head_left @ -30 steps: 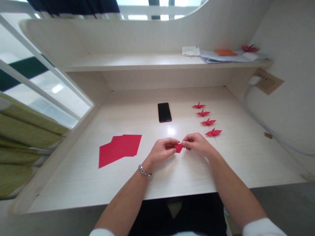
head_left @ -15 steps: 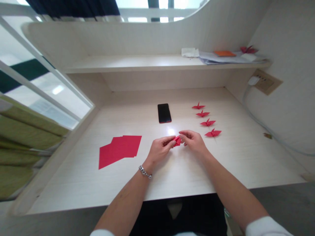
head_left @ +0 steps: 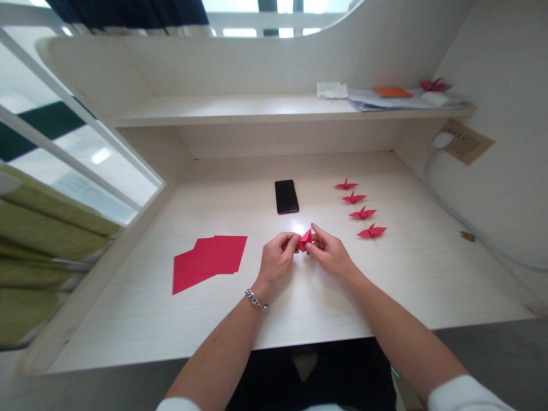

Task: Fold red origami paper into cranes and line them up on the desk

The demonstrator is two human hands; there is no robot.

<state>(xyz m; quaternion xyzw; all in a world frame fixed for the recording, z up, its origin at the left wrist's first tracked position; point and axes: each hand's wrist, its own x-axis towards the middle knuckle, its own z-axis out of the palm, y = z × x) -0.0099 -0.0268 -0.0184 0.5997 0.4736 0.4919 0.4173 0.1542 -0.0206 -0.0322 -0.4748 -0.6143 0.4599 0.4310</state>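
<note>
Desk: pale wooden desk (head_left: 299,308) set in a walled alcove, with a shelf (head_left: 240,108) across the back.
Hands: your left hand (head_left: 276,262) and right hand (head_left: 329,254) meet fingertip to fingertip, both pinching a small folded red paper (head_left: 305,240) held just above the desk.
Change: over the last second both hands have slid away from you and drawn closer together. The paper, which lay flat between your fingers, now stands with one point up.
Reading: the fold looks part-way worked, since it is more compact than the cranes nearby.
Left of hands: red paper sheets (head_left: 209,260) lie fanned flat, well apart from your left hand.
Right of hands: four red paper cranes (head_left: 363,213) sit in a row. The closest is near your right hand but not touching it.
Ahead: a black phone (head_left: 286,196) lies near, just beyond your fingertips.
Edges: the desk's front edge runs under your forearms, and both side walls stand well apart.
Room: bare desk lies below your wrists and between your left hand and the sheets.
</note>
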